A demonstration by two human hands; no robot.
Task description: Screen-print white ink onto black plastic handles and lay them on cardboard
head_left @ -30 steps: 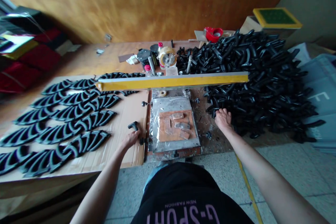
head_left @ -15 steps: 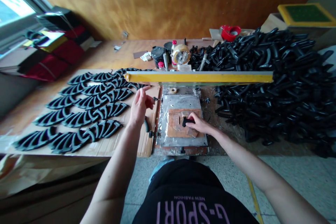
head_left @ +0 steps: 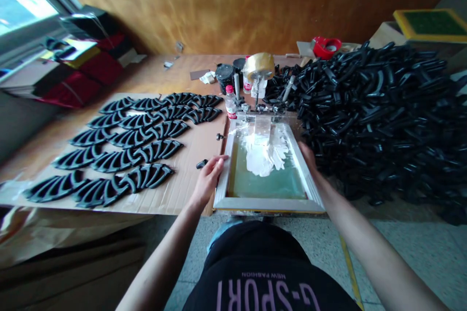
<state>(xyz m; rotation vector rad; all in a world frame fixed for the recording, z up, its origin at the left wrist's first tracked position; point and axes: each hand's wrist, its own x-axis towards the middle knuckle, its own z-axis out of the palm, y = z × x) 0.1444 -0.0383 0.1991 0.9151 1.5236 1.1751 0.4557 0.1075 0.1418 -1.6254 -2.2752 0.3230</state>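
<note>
A screen-printing frame (head_left: 270, 204) lies lowered in front of me, its pale metal border around a green mesh (head_left: 251, 187). White ink (head_left: 264, 160) is spread over the upper mesh. My left hand (head_left: 208, 180) is closed beside the frame's left side, fingertips close to the border. From behind its fingers sticks the end of a black plastic piece (head_left: 202, 164); the rest is hidden. At the right side of the frame, my right hand (head_left: 308, 156) is up against the border, and its fingers are mostly hidden there. The board under the frame is covered.
Rows of curved black pieces (head_left: 124, 160) lie on cardboard (head_left: 182, 180) at the left. A big heap of similar pieces (head_left: 379, 107) fills the right. Behind the frame stand a hinge clamp with a tape roll (head_left: 260, 64), a bottle (head_left: 230, 102) and a dark pot (head_left: 224, 77).
The frame has swung down from its raised position over the board. My right hand moved off the black piece on the board to the frame's right side. My left hand moved down and closed.
</note>
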